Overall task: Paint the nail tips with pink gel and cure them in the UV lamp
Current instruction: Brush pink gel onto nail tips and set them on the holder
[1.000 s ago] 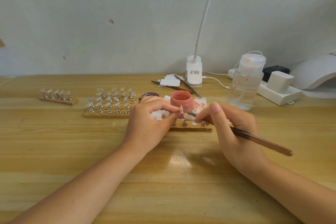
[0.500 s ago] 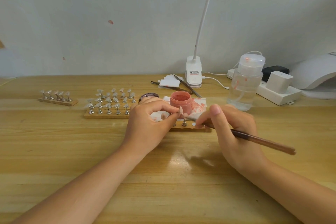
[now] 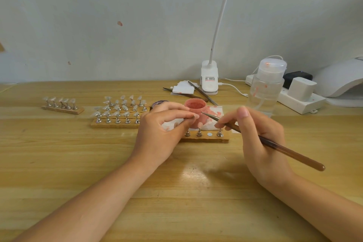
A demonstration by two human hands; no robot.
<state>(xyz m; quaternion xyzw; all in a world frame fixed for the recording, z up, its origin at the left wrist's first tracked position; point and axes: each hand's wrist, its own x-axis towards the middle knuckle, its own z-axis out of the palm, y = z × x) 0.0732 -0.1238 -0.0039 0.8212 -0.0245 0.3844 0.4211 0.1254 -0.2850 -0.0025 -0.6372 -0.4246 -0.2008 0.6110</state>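
Observation:
My left hand (image 3: 161, 129) pinches a small nail-tip stand (image 3: 191, 117) between thumb and forefinger, just left of the open pink gel jar (image 3: 196, 106). My right hand (image 3: 261, 137) grips a brown brush (image 3: 275, 143), whose tip points at the jar's rim. Below the jar lies a wooden strip (image 3: 206, 137) with three metal stands, one of them bearing a pink tip (image 3: 200, 125). Clear nail tips stand on a wooden board (image 3: 117, 113) to the left. The white UV lamp (image 3: 341, 78) sits at the far right.
A small strip of tips (image 3: 61, 104) lies far left. A stained tissue (image 3: 213, 112) is under the jar. A clear pump bottle (image 3: 266, 86), a power strip (image 3: 302, 100), a clip lamp (image 3: 209, 78), tweezers (image 3: 202, 92) and a jar lid (image 3: 160, 102) stand behind.
My right hand has lifted the brush away from the held tip, and its point now sits by the jar's rim. My left hand keeps its pinch in the same spot.

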